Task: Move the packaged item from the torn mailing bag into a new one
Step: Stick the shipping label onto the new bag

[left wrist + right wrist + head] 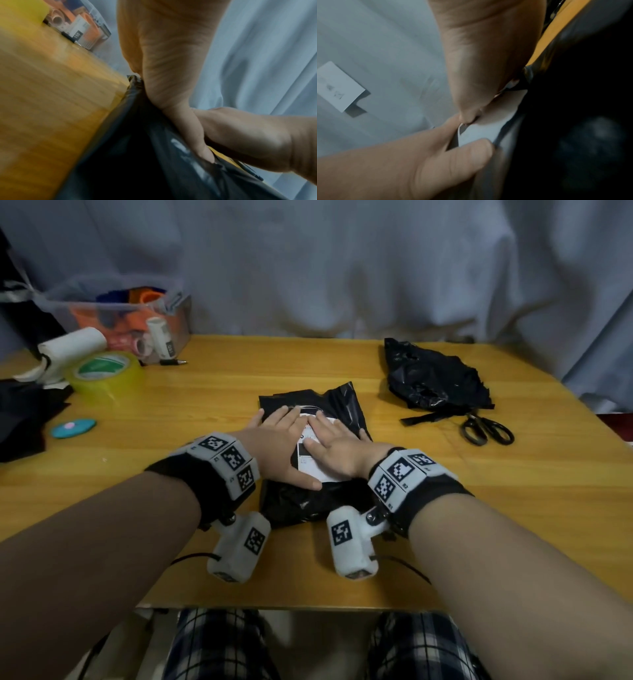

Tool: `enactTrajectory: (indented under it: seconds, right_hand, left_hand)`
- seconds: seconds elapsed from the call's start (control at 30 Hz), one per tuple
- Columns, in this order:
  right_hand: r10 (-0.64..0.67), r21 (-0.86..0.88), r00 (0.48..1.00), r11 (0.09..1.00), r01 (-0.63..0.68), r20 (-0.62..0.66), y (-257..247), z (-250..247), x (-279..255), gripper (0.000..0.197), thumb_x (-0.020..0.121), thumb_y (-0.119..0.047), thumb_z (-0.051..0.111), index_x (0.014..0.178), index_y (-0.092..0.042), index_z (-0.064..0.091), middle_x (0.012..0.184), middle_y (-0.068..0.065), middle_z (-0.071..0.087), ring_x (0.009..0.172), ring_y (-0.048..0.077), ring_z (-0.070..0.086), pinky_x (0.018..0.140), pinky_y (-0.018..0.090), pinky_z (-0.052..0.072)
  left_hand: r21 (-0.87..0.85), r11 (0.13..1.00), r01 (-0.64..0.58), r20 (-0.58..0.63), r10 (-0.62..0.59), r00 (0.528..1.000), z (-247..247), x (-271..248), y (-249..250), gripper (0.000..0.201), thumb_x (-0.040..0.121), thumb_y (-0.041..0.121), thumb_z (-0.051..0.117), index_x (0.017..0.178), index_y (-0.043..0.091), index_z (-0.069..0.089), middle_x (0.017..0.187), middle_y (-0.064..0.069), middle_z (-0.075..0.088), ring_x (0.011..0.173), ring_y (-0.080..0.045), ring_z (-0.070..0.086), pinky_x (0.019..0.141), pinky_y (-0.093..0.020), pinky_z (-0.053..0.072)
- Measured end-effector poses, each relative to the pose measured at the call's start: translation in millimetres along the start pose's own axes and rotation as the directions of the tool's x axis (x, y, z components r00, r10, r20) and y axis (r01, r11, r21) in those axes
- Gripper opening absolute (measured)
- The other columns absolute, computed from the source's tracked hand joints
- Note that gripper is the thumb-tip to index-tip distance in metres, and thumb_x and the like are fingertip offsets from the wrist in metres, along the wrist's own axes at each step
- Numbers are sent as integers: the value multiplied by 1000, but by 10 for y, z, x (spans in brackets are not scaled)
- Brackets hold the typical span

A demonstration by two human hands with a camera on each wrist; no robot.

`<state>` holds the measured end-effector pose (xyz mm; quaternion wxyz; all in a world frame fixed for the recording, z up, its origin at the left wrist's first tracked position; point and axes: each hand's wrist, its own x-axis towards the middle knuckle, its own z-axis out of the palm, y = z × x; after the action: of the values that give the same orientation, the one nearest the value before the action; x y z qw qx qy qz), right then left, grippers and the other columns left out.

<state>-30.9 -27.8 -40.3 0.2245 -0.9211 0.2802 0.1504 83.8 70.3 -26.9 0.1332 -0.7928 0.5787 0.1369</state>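
A black mailing bag (308,505) lies flat in the middle of the wooden table (205,412), with a white label (310,465) on its top face. Its contents are hidden. My left hand (279,436) and right hand (337,446) lie side by side on the label, fingers straight, pressing down. In the left wrist view the left hand's palm (171,54) rests on the glossy bag (137,155). The right hand (479,67) touches the label (481,132) in the right wrist view. The torn, crumpled black bag (435,378) sits at the table's far right.
Black scissors (486,429) lie just in front of the torn bag. At the far left are a yellow-green tape roll (102,374), a clear plastic box (116,309) of supplies, white rolls (68,347), a pen (173,362), a teal oval object (72,428) and black cloth (24,419).
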Motion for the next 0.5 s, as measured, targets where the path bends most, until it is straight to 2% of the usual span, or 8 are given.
enactTrajectory:
  seconds: [0.13, 0.2, 0.27, 0.33, 0.4, 0.5]
  right_hand:
    - [142, -60, 990, 988, -141, 14, 85, -50, 53, 71, 91, -65, 6, 150, -28, -8, 158, -11, -12, 147, 14, -7, 116, 53, -5]
    - [158, -108, 987, 982, -157, 7, 110, -129, 53, 72, 91, -65, 4, 151, -25, -5, 159, -7, -8, 147, 16, -5, 116, 54, -4]
    - [103, -72, 992, 992, -108, -66, 97, -213, 40, 69, 95, -59, 7, 152, -21, -2, 160, -3, -5, 148, 18, -4, 117, 53, -5]
    - [-13, -7, 996, 1000, 13, -92, 67, -228, 36, 65, 98, -53, 12, 151, -20, -4, 160, -2, -7, 147, 18, -5, 117, 50, -5]
    - [-76, 7, 997, 997, 76, -14, 73, -153, 34, 64, 99, -50, 16, 151, -21, -8, 159, -3, -12, 147, 18, -7, 118, 46, -3]
    - [-13, -95, 997, 995, 20, 75, 218, -80, 33, 72, 96, -58, 18, 149, -23, -16, 158, -6, -18, 147, 14, -10, 119, 45, -4]
  left_hand:
    - [22, 1000, 16, 21, -16, 1000, -17, -15, 27, 127, 61, 86, 46, 149, 16, -13, 157, -5, -20, 145, -19, -17, 117, -46, -9]
    - [16, 1000, 15, 29, -15, 999, -37, -21, 16, 126, 61, 85, 45, 148, 16, -14, 157, -4, -20, 145, -18, -17, 117, -46, -10]
    - [-21, 1000, 9, 27, -8, 1000, -54, -23, -3, 122, 65, 84, 42, 148, 15, -16, 157, -2, -20, 144, -17, -18, 117, -46, -10]
    - [-77, 997, -3, -44, -1, 999, -38, -16, -8, 113, 71, 81, 35, 149, 14, -13, 157, -2, -19, 144, -15, -17, 118, -45, -9]
    - [-102, 994, -28, -110, 16, 994, 5, -8, 9, 105, 75, 78, 31, 150, 15, -7, 158, -1, -14, 145, -13, -13, 118, -43, -7]
    - [-44, 998, -35, -54, 33, 998, 28, 1, 7, 112, 71, 81, 38, 150, 16, -7, 158, 1, -14, 145, -13, -11, 118, -45, -7]
